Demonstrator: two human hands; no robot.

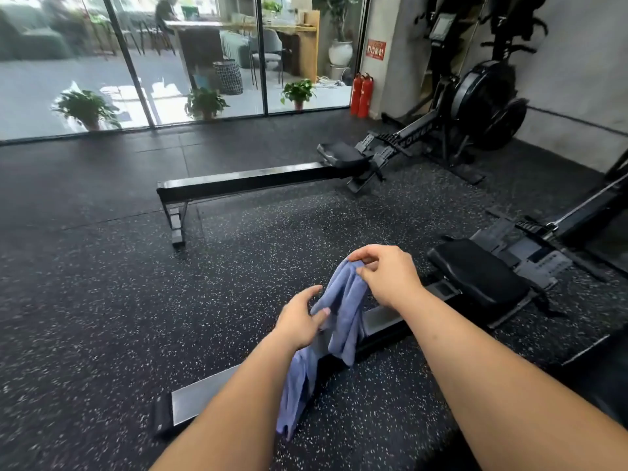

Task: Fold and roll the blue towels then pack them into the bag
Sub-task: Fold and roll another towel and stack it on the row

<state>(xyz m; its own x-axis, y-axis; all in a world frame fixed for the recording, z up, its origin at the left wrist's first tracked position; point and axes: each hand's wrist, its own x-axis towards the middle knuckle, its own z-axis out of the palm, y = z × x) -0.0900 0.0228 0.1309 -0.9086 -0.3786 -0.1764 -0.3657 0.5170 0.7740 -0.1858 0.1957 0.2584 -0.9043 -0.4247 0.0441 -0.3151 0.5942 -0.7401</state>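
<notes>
Towel: a blue towel (343,317) hangs bunched in long folds, held in the air above the rail (384,321) of the near rowing machine. Its lower end drops past the rail towards the floor (102,300); I cannot tell whether it touches.
Right hand: the right hand (387,277) pinches the towel's top edge between thumb and fingertips.
Left hand: the left hand (300,319) holds a fold lower down, thumb pressed on the cloth and fingers curled round it.
Step in hand: most likely sorting out the edges so the towel can be opened flat; no fold is made yet.
Doing it well: keep the top pinch firm, slide the lower hand along one edge to a corner, then draw the hands apart until the cloth hangs square. Lift the tail clear of the speckled floor before folding.
Risk: a twisted fold would probably make a lopsided roll.
Bag: not in view.
Around: a black seat (479,270) sits on the rail to the right; a second rowing machine (258,180) stands farther off, near the glass wall (190,62).
</notes>
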